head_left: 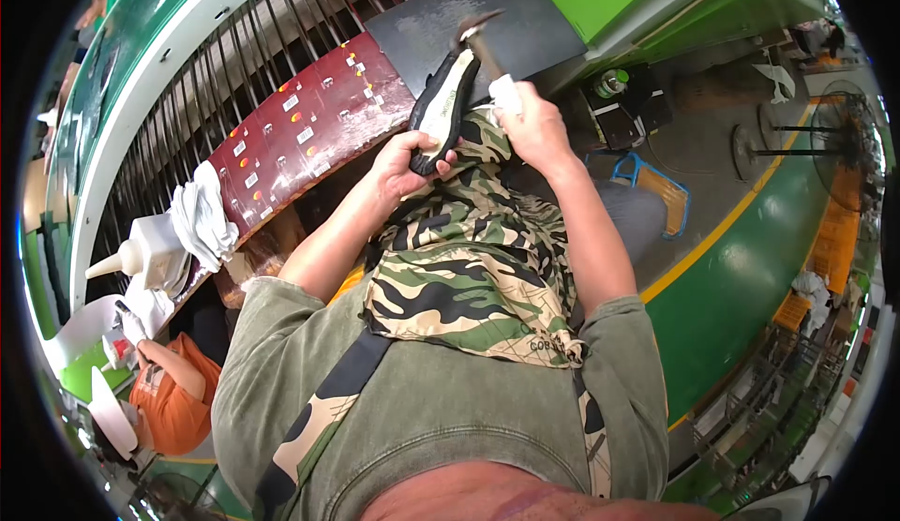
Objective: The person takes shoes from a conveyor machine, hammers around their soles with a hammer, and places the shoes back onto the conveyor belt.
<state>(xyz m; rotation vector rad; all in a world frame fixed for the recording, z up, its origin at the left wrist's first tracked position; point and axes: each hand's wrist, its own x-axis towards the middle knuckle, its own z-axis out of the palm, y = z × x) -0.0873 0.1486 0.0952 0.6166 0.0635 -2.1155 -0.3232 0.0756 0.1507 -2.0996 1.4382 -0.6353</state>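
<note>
My left hand is closed around the heel end of a black shoe, thumb on the pale insole, which carries dark lettering. The shoe's toe points away from me, over the dark grey board. My right hand is wrapped round the white-covered grip of a hammer. The hammer's head is smeared by motion and shows just beyond the shoe's toe; whether they touch I cannot tell. Beneath both hands lies a camouflage apron over my lap.
A dark grey board and a red printed sheet cover the bench beside a row of metal rollers. White gloves and a nozzled bottle sit at left. Another person in orange works nearby. A fan stands right.
</note>
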